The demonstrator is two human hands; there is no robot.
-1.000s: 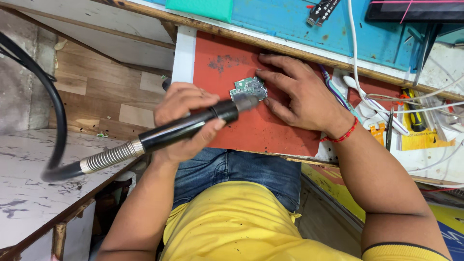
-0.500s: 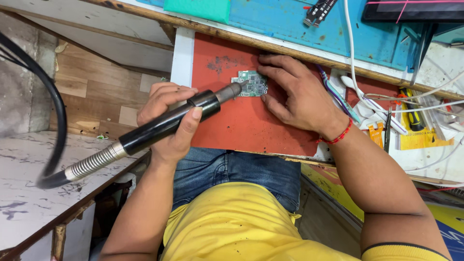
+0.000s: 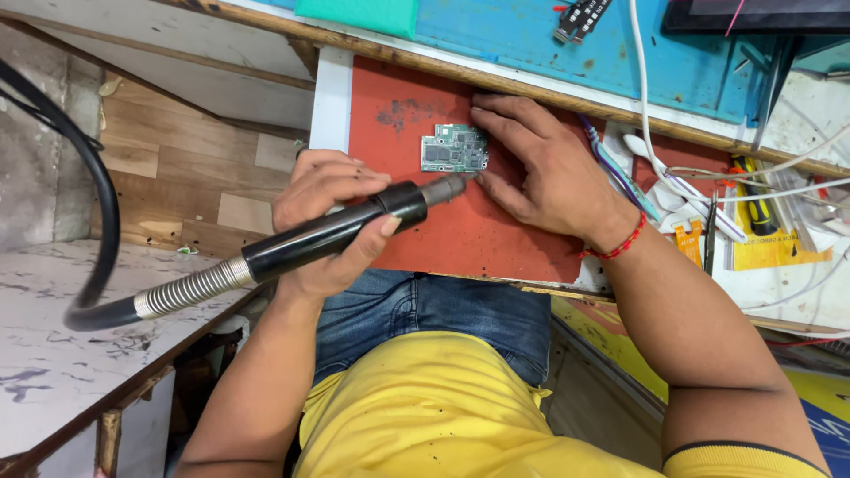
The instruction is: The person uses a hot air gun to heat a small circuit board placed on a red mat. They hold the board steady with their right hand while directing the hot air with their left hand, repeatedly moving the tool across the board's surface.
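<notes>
Two hands busy: left hand (image 3: 332, 221) clenched round tool (image 3: 336, 232), right hand (image 3: 549, 173) only pinning board (image 3: 455, 148). Tip near fingers (image 3: 496, 186); slip risks nick.

Yellow shirt, blue jeans, red thread bracelet (image 3: 609, 249)

place: electronics repair workshop | signs: red work mat (image 3: 460, 230), circuit board (image 3: 454, 148) (bare), loose cables (image 3: 655, 133)

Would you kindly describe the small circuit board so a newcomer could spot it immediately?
Find the red mat on the workbench. Near its top edge lies the small circuit board, with the right hand touching its right side. It is the only green, chip-covered rectangle there, just above the tip of the black handpiece.
</notes>
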